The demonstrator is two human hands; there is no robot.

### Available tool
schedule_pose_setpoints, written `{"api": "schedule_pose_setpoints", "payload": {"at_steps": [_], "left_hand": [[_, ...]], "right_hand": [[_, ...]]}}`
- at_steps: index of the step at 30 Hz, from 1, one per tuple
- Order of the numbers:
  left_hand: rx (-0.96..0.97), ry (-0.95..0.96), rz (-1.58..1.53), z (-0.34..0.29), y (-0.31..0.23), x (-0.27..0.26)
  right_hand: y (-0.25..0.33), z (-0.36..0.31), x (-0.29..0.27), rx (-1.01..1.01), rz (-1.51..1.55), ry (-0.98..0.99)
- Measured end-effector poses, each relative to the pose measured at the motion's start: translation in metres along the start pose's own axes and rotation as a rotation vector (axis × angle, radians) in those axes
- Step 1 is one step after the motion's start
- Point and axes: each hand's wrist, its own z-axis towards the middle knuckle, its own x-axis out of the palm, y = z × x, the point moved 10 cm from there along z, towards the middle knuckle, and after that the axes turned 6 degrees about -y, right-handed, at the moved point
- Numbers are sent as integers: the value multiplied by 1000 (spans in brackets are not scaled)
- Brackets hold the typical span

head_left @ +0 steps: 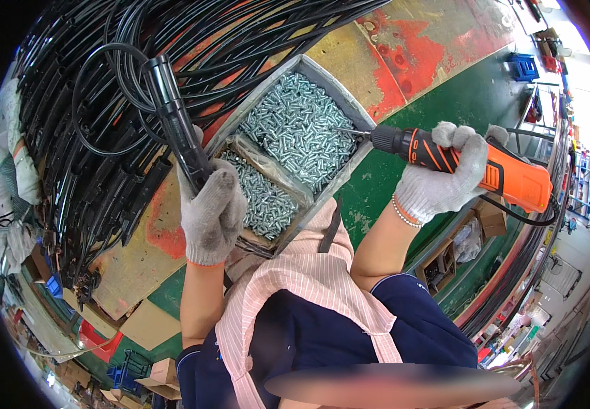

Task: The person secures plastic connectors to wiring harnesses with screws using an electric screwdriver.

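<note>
My left hand (213,218), in a grey knit glove, is closed around the lower end of a black plastic tubular part (179,119). The part is tilted, and a thin black cable loops near its top. My right hand (445,170), also gloved, grips an orange and black power screwdriver (516,178). Its bit points left, over the right corner of a grey bin (359,102). Small silver screws (298,126) fill the bin's larger compartment. More screws (261,204) lie in the smaller compartment beside my left hand. Whether the bit touches a screw, I cannot tell.
Many black tubes and cables (56,136) cover the worn yellow and red table (336,54) at left and back. The floor (451,102) is green. Cardboard boxes (165,375) stand at lower left, and an open carton (492,217) lies at right.
</note>
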Motion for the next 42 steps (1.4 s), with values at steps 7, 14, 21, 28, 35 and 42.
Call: {"api": "schedule_pose_setpoints", "payload": {"at_steps": [7,14,21,28,35,42], "left_hand": [[-29,-220,292,-3,3,2],[-27,-254,303,-4,0,2],[-34,-221,263,0,4,-2],[-7,-141,198,1,4,4],[136,-139,82,-3,-3,7],[89,-94,61,4,5,6]], "right_hand": [[12,-1,8,-13,7,-11],[6,-4,9,-64,-18,-50],[3,-8,11,-57,-56,-50],[19,-3,11,23,93,-3],[18,3,8,175,371,19],[20,-27,65,334,570,169]]}}
